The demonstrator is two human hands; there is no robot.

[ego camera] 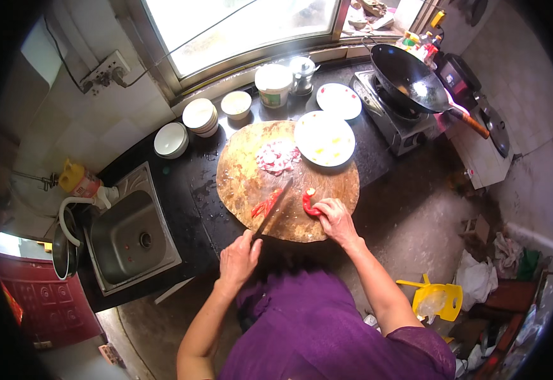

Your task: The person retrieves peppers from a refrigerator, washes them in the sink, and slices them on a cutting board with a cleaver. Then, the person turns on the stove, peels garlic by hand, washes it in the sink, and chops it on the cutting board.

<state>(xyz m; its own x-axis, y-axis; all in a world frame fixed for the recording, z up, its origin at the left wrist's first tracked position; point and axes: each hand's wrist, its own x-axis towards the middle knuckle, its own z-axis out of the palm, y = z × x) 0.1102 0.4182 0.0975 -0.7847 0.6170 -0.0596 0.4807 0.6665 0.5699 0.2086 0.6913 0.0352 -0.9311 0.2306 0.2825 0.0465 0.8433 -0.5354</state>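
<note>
A knife (274,206) is gripped by its handle in my left hand (240,258), its blade slanting up and right over the round wooden chopping board (238,156). Beside the blade lies a small heap of cut red pepper strips (263,206). My right hand (337,218) holds the lower end of a curved red chili pepper (308,202) at the board's right side; its pale top end points away from me. Farther back on the board rests a pile of sliced pink-and-white meat (278,156). A white plate (305,142) with yellowish pieces overlaps the board's upper right edge.
A steel sink (115,247) is set into the black counter (188,199) at left. Bowls (200,116), a white tub (273,85) and a second plate (338,100) stand along the window side. A wok (404,78) sits tilted on the gas stove (395,128) at right.
</note>
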